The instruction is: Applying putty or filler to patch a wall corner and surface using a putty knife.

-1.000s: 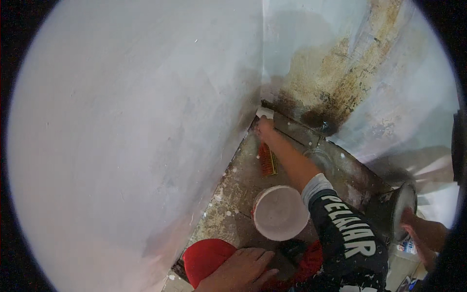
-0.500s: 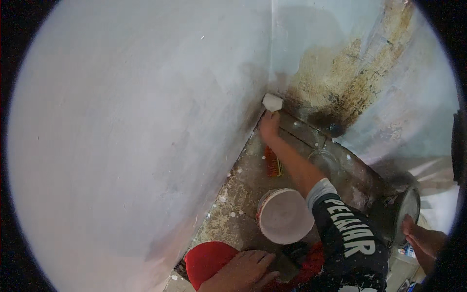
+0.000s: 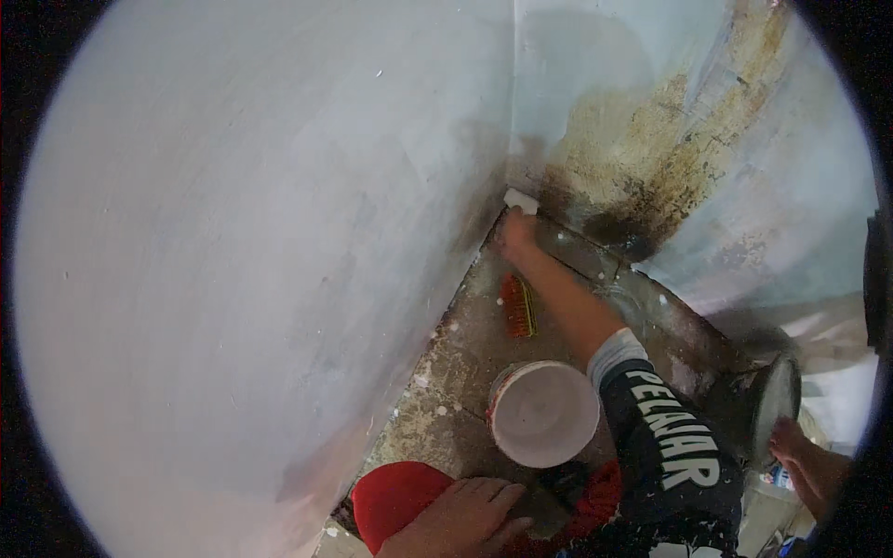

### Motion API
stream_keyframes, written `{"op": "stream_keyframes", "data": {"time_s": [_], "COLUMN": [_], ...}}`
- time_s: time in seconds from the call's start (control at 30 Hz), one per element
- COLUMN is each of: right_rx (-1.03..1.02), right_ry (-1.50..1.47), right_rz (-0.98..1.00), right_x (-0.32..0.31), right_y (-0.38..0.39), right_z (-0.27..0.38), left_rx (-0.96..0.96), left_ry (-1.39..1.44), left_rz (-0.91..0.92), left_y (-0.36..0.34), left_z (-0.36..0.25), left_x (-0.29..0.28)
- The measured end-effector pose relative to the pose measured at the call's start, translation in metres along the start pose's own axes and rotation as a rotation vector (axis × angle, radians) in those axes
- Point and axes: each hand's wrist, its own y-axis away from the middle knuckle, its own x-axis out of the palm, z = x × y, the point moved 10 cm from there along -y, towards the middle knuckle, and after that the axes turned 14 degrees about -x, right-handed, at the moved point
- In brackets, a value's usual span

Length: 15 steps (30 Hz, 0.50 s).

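wall corner (image 3: 512, 144): the right hand (image 3: 514, 235) grips a white tool (image 3: 523, 201), its tilt changed.

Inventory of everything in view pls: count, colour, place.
White piece: one, white, at the wall corner; exact kind unclear
Walls: two, pale grey-blue, meeting at the corner; brown-black stain on the right one
Floor: one, grey-brown, white-spotted, below walls
Brush-like thing: one, red-orange and yellow, on floor
Bucket: one, whitish, nearer than the brush-like thing
Round vessel: one, dark, right
Another person's hand: one, bare, at the vessel's rim
Red rounded shape: one, red, bottom; perhaps a knee
Left hand: one, bare, on the red shape
Right hand: one, bare, holding the white piece
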Motion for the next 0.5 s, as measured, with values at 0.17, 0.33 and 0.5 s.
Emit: {"op": "stream_keyframes", "data": {"time_s": [0.17, 0.33, 0.5], "right_rx": [0.571, 0.676, -0.204], "right_ry": [-0.299, -0.456, 0.023], "right_rz": [-0.260, -0.121, -0.153], "right_x": [0.136, 0.150, 0.074], "right_y": [0.148, 0.126, 0.067], "right_z": [0.064, 0.062, 0.068], "left_rx": [-0.185, -0.188, -0.111], "left_ry": [0.032, -0.002, -0.023], "left_rz": [-0.032, -0.038, 0.000], "left_y": [0.019, 0.024, 0.012], "left_z": [0.025, 0.027, 0.011], "left_x": [-0.010, -0.008, -0.006]}}
